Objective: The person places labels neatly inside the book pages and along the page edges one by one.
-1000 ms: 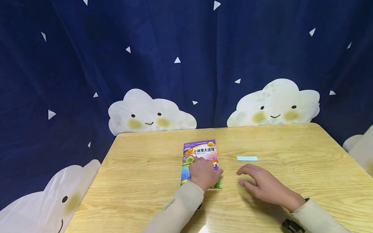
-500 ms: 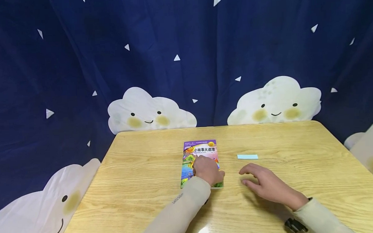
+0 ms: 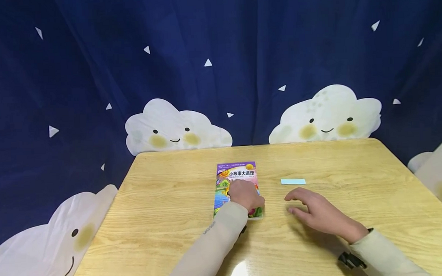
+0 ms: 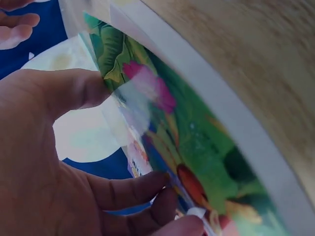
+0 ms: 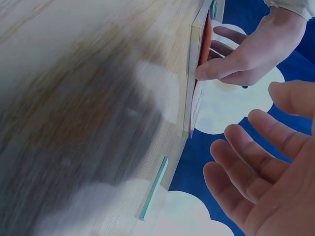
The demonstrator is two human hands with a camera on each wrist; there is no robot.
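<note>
A colourful book [image 3: 223,197] with a purple top band lies face up on the wooden table. My left hand [image 3: 242,194] rests on its cover, fingers bent and thumb toward the right edge. In the left wrist view, the thumb and bent fingertips touch the glossy cover [image 4: 197,132], with the thumb apart from the fingers. My right hand [image 3: 320,211] hovers right of the book, fingers loosely bent and holding nothing. Just beyond it lies a flat pale blue strip [image 3: 293,181]. In the right wrist view, the strip [image 5: 154,189] shows a thin edge. Part of the cover is hidden under my left hand.
The light wooden table [image 3: 164,197] has a straight back edge and rounded far corners. Behind and beside it hangs a dark blue curtain [image 3: 188,33] with white triangles and smiling clouds. Bare tabletop lies left of the book and right of the strip.
The book has turned slightly, so its top edge lies straighter, with my left hand on it. The camera view has tilted up a little. My right hand has barely moved.
</note>
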